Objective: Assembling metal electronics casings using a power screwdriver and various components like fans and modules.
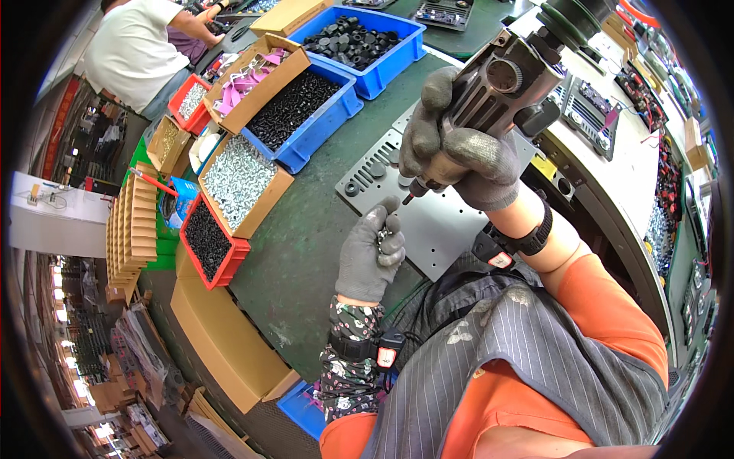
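Note:
In a grey glove, my right hand [478,164] is wrapped round a dark metal power screwdriver [497,88], tilted so its bit points down and left. The bit tip is just over a grey metal plate [443,229] with holes and round black pieces along its left part; contact cannot be made out. Beside the plate's near left edge, my left hand [368,260], gloved too, is closed with its fingers curled. Small silvery screws [382,236] show between the thumb and fingers.
On the green table stand a blue bin [417,46] of black caps, a blue bin [348,107] of small black parts, a carton [271,191] of silvery screws and a red bin [238,256] of black screws. Another person [134,53] works at the far left. A cardboard box [222,336] lies lower left.

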Demonstrator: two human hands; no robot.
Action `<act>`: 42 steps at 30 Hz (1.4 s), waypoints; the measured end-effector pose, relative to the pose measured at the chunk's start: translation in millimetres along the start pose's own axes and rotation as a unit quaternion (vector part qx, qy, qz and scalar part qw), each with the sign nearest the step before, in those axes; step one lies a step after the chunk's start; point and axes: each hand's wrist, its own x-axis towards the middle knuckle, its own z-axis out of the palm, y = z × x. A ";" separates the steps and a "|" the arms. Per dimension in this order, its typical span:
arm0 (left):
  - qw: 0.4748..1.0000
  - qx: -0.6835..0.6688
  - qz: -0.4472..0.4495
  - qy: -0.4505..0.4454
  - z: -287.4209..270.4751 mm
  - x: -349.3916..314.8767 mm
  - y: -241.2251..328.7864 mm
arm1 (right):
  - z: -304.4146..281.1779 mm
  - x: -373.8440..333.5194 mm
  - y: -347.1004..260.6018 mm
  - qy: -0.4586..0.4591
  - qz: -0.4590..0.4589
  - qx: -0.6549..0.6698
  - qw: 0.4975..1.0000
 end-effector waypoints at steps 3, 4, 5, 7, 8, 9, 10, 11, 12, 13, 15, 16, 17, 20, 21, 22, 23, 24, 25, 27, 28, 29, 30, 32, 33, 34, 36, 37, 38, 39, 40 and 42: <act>0.995 0.078 0.058 -0.006 4.6 -0.2 -16.8 | -2.4 -7.3 -8.0 -0.003 -0.014 0.033 0.999; 0.994 0.086 0.068 0.011 6.5 -0.3 -21.4 | -3.0 -11.9 -11.7 0.009 -0.010 0.030 0.999; 0.994 0.088 0.064 0.021 8.5 -0.5 -25.0 | -3.7 -15.3 -14.3 0.012 -0.013 0.031 0.999; 0.995 0.063 0.073 0.018 11.2 -1.2 -29.8 | -6.0 -20.3 -19.0 0.034 -0.002 0.028 0.999; 0.995 0.068 0.068 0.024 11.9 -1.6 -31.1 | -7.4 -22.3 -20.9 0.035 -0.004 0.030 0.999; 0.998 0.026 0.054 -0.002 11.7 -2.0 -32.1 | -8.8 -23.9 -22.1 0.029 -0.005 0.030 0.999; 0.999 -0.014 0.044 -0.023 11.4 -2.7 -32.8 | -9.9 -25.2 -22.5 0.023 -0.007 0.029 0.999; 0.999 -0.011 0.041 -0.026 10.7 -3.2 -33.6 | -10.7 -26.0 -21.7 0.024 -0.009 0.034 0.999; 0.997 -0.036 0.034 -0.051 10.2 -3.8 -34.7 | -11.4 -26.8 -20.8 0.021 -0.014 0.043 0.999; 0.995 -0.061 0.026 -0.076 9.5 -4.3 -35.7 | -12.0 -28.0 -19.4 0.018 -0.020 0.053 0.998; 0.994 -0.065 0.021 -0.084 9.1 -4.5 -37.7 | -13.1 -30.8 -16.4 0.023 -0.024 0.062 0.998; 0.992 -0.074 0.016 -0.097 9.4 -4.2 -38.8 | -13.7 -32.0 -15.0 0.022 -0.024 0.073 0.997; 0.993 -0.072 0.017 -0.094 9.9 -3.6 -39.4 | -14.2 -33.3 -13.7 0.025 -0.017 0.071 0.997; 0.991 -0.070 0.006 -0.111 12.3 -1.1 -41.0 | -14.9 -35.3 -10.9 0.020 0.001 0.099 0.995; 0.990 -0.078 0.010 -0.115 13.1 -0.1 -41.8 | -15.5 -34.6 -10.6 0.012 -0.002 0.113 0.994; 0.989 -0.094 0.015 -0.114 13.3 0.9 -42.0 | -15.4 -34.1 -9.7 0.021 -0.003 0.117 0.993; 0.989 -0.085 0.014 -0.119 13.4 1.8 -42.1 | -17.1 -32.7 -10.2 0.023 -0.010 0.125 0.992; 0.987 -0.101 0.010 -0.123 13.3 2.6 -42.4 | -19.0 -31.9 -10.9 0.018 -0.001 0.128 0.992; 0.984 -0.113 0.000 -0.136 13.0 3.6 -42.0 | -21.7 -31.5 -12.4 0.013 0.009 0.131 0.991; 0.976 -0.127 -0.019 -0.174 14.0 6.8 -40.5 | -27.7 -30.9 -14.1 0.009 0.019 0.113 0.993; 0.965 -0.134 -0.041 -0.222 15.8 8.3 -40.0 | -30.9 -30.6 -14.3 0.031 0.019 0.132 0.991; 0.965 -0.136 -0.043 -0.221 18.4 9.3 -39.9 | -33.9 -30.3 -13.7 0.053 0.018 0.149 0.987; 0.968 -0.123 -0.045 -0.213 21.8 9.8 -39.4 | -36.4 -28.1 -10.1 0.067 0.008 0.154 0.986; 0.971 -0.108 -0.047 -0.210 30.1 10.6 -37.2 | -43.5 -25.2 -7.1 0.113 0.004 0.163 0.980; 0.995 -0.034 -0.045 -0.084 34.1 8.5 -36.7 | -47.5 -23.6 -6.0 0.165 0.014 0.168 0.972; 0.999 0.018 -0.038 0.007 37.3 7.2 -35.6 | -53.1 -19.8 -4.9 0.166 0.001 0.184 0.969; 0.983 0.180 0.010 0.030 37.3 10.4 -15.2 | -65.2 -14.1 -6.9 0.195 0.001 0.182 0.964; 0.942 0.328 0.043 0.053 35.2 11.2 -3.4 | -71.1 -10.7 -7.9 0.227 0.000 0.157 0.961; 0.887 0.443 0.078 0.103 32.1 15.3 7.9 | -75.9 -8.0 -8.7 0.205 -0.009 0.169 0.964; 0.890 0.439 0.093 0.074 29.0 23.1 16.0 | -78.9 -5.9 -8.3 0.204 -0.008 0.169 0.964; 0.729 0.644 0.206 0.106 25.7 32.8 23.7 | -81.2 -3.7 -7.9 0.212 -0.005 0.149 0.966; 0.509 0.794 0.305 0.130 20.7 52.3 34.9 | -82.5 -0.4 -7.1 0.233 0.006 0.108 0.966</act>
